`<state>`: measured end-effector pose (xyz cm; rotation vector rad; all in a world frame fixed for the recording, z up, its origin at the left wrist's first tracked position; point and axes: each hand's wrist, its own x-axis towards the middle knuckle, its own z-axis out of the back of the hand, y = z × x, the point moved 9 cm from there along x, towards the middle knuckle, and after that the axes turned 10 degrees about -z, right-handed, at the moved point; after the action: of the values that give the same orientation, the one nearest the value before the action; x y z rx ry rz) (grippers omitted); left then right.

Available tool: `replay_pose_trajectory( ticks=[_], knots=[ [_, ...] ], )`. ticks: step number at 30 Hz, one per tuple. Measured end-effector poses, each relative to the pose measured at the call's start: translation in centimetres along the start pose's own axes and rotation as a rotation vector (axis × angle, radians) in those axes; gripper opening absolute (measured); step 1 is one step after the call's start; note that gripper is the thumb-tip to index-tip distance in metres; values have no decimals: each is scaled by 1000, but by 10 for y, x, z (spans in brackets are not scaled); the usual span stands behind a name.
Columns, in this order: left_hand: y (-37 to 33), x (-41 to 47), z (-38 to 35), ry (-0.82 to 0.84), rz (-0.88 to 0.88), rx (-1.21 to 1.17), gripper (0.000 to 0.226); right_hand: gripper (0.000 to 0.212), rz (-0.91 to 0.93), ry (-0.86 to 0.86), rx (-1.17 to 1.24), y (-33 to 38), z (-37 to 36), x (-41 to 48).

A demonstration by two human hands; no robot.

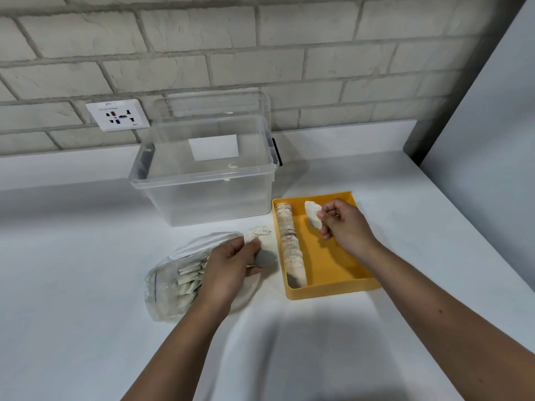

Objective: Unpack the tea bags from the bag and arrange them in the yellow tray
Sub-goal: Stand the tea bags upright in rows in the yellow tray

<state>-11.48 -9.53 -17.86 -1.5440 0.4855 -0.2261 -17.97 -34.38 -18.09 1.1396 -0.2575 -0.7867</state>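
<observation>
A yellow tray lies on the white counter, right of centre. A row of several tea bags runs along its left wall. My right hand hovers over the tray's far half and pinches a white tea bag. Left of the tray lies a clear plastic bag with several tea bags inside. My left hand rests at the bag's mouth and grips a small bunch of tea bags.
A clear plastic storage box with its lid up stands behind the bag and tray. A wall socket sits on the brick wall. A grey panel borders the counter at the right.
</observation>
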Motion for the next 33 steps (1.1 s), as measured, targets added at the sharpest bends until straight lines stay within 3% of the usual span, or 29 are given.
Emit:
replay_pose_trajectory(
  ticks=[3,7,17,27,29,33],
  knots=[
    [-2,6,-6,23,-32,47,33,7,-41,32,-74,-10,-17,20],
    [-2,12,-10,48,-54,72,20,7,-100,37,-110,-22,-31,39],
    [5,16,-9,60,-53,64,10,11,-172,-180,58,-33,-25,51],
    [13,13,-2,-17,29,-85,12,28,-229,-152,134,-24,-21,32],
    [12,11,-1,-38,30,-110,14,27,-173,-112,156,-4,-21,7],
    [9,11,-6,-40,16,-161,8,26,-130,181,203,23,-49,-44]
  ],
)
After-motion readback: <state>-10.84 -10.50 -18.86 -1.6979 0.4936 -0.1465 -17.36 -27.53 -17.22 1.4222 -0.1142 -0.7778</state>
